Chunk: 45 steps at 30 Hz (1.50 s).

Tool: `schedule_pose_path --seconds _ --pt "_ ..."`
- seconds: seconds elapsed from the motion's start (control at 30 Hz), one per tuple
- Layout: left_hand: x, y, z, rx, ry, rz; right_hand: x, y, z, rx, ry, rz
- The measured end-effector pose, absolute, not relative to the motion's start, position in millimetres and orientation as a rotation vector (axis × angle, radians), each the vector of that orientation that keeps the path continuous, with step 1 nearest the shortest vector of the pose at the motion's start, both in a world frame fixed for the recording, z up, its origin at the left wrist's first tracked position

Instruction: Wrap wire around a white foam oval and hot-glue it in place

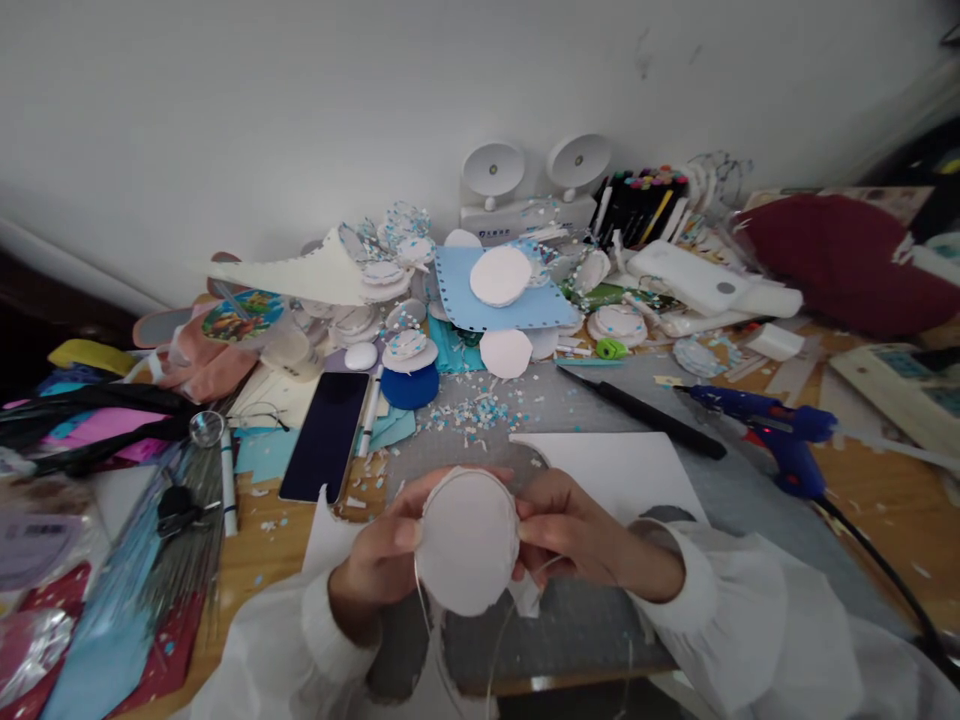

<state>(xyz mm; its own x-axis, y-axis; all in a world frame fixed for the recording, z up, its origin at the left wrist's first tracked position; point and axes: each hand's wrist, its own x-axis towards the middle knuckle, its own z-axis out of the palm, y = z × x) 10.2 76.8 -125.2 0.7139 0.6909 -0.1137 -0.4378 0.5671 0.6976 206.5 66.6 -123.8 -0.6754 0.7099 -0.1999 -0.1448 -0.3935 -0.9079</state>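
A round white disc (pixel 466 542) with a rough, layered edge is held up above the grey cutting mat (pixel 555 625). My left hand (pixel 394 535) grips its left side, thumb on the front face. At the right edge, my right hand (pixel 574 530) pinches the rim with thumb and fingers. A thin white cord (pixel 495 640) hangs from around the disc in loops toward the mat's front edge. Below my right hand dangles a small white scrap (pixel 527 597). A sheet of white paper (pixel 615 465) lies behind that hand.
A blue glue gun (pixel 795 435), its red light on, lies right; a black pen-like tool (pixel 652 415) is nearer. Left are a phone (pixel 326 435) and a white marker (pixel 370 412). Blue and white bits (pixel 472 410) litter the mat. Decorated discs (pixel 409 350) and a twin-headed lamp (pixel 493 170) stand behind.
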Motion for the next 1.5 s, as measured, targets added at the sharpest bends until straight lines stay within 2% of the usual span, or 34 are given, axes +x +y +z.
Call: schedule_pose_path --seconds 0.63,1.23,1.5 --pt "8 75 -126 0.683 0.317 0.622 207 56 -153 -0.83 -1.004 2.258" --pt "11 76 -125 0.658 0.326 0.61 204 57 -140 -0.813 -0.972 2.249" --pt "14 78 -118 0.631 0.347 0.64 203 59 -124 -0.667 -0.964 2.235"
